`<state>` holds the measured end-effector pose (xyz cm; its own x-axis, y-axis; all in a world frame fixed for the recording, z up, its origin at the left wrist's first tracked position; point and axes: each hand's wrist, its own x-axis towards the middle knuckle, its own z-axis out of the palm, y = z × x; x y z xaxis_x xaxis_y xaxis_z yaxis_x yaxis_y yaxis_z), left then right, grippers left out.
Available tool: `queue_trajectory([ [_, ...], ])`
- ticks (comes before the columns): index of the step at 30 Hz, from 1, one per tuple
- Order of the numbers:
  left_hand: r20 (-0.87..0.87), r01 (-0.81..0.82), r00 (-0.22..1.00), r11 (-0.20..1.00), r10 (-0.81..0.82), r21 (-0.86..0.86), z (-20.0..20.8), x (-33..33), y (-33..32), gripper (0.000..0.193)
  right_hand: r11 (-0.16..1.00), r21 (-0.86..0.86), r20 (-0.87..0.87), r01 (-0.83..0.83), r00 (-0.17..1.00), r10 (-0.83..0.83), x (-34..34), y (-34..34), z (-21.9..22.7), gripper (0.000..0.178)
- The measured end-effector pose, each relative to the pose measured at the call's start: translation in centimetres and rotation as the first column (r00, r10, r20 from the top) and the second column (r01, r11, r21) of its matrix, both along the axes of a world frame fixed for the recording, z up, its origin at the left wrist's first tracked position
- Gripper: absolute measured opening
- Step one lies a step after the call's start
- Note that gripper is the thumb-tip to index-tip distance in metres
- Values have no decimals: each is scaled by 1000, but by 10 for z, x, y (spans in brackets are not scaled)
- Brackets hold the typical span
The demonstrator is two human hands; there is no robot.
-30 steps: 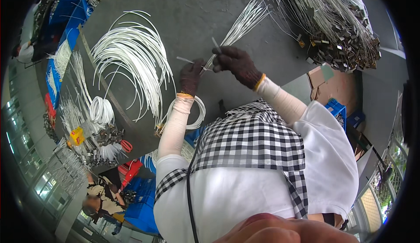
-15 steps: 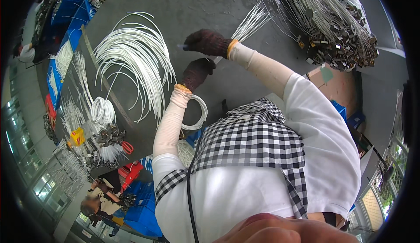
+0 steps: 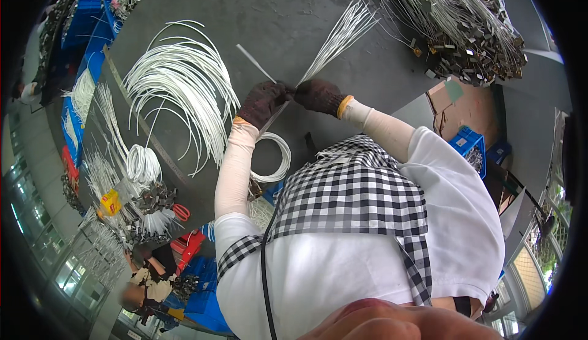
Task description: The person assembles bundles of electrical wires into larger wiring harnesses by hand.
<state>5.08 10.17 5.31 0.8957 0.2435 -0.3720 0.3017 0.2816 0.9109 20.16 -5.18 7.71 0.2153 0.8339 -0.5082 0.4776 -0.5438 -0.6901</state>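
Both my hands wear dark knitted gloves with yellow cuffs and meet at the middle of the table. My left hand (image 3: 263,102) is closed; a narrow white strip (image 3: 256,61) sticks out from its fingertips toward the far left. My right hand (image 3: 318,96) is closed at the near end of a bundle of thin white wires (image 3: 343,37), which fans out toward the far right. Below the fingertips, a pale length (image 3: 274,117) runs down beside my left hand. The gloves hide exactly how strip and wires meet.
To the left lies a large curved pile of white tubing (image 3: 177,86), beside a long metal ruler (image 3: 144,119). A coil of white tubing (image 3: 283,156) sits near my left forearm. Wires with metal ends (image 3: 471,40) are heaped far right. Red scissors (image 3: 181,212) lie near left; a co-worker (image 3: 150,285) is beyond.
My right hand has come down and toward my left hand, and they now meet at the wire bundle. The white strip now shows beyond my left hand. The wire bundle's near part is now uncovered.
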Motion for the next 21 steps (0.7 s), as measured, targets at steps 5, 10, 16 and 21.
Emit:
queue_trajectory([
  [5,-173,208,975,856,-141,472,17,10,-6,24,993,59,102,-101,990,94,9,-3,-16,35],
  [10,290,-224,954,471,-73,853,25,5,-16,18,955,291,290,-63,957,-26,20,13,0,26],
  [16,-76,-122,977,815,199,566,5,-11,-17,19,811,584,-42,-28,997,64,18,40,-15,29],
  [21,-14,-215,971,893,240,395,7,-11,-17,20,940,296,-17,-171,983,184,26,30,-18,24],
])
